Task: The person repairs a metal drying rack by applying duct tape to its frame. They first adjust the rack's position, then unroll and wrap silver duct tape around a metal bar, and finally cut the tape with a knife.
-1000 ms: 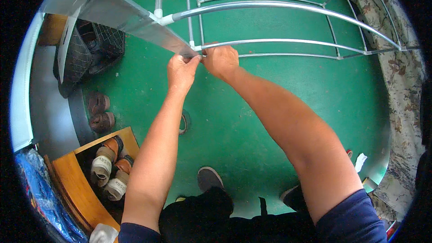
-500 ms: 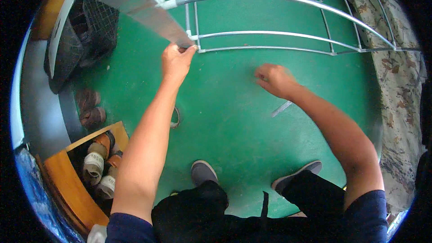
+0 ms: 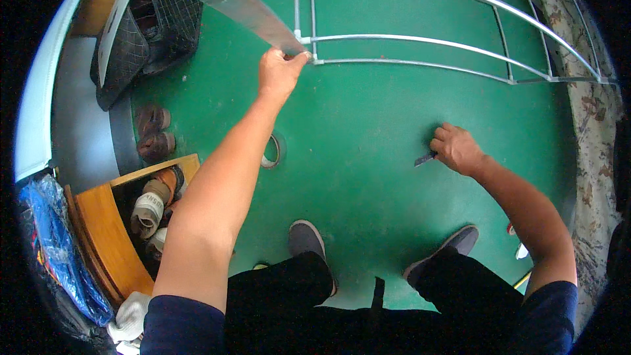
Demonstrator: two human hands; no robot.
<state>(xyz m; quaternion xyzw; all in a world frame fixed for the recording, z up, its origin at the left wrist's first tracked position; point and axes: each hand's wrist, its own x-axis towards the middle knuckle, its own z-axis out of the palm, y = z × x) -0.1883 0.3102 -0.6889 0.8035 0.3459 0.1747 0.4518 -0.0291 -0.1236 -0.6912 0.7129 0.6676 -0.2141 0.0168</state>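
Observation:
My left hand (image 3: pixel 281 73), its thumb and fingers pressed together, grips the lower end of a grey, shiny flat strip (image 3: pixel 227 1). This end meets the corner of a frame of silver metal tubes (image 3: pixel 401 38) with white joints. Low over the green floor, my right hand (image 3: pixel 458 148) has its fingers curled at a narrow, flat, grey thing (image 3: pixel 424 159); one end sticks out to the left of the fingertips. Its exact kind is hard to make out. A roll of tape (image 3: pixel 279 152) is partly behind my left forearm.
On the left, a wooden box (image 3: pixel 108 233) holds shoes, and a brown pair (image 3: pixel 152 133) lies beyond it. A black bag (image 3: pixel 174 26) stands at the far left. Blue plastic (image 3: pixel 66 243) is near the left edge. Camouflage fabric (image 3: pixel 595 138) runs along the right.
My right hand has moved right and down to the narrow grey thing on the floor, and its fingers have closed there. My left hand keeps its grip at the frame's corner; the view has shifted.

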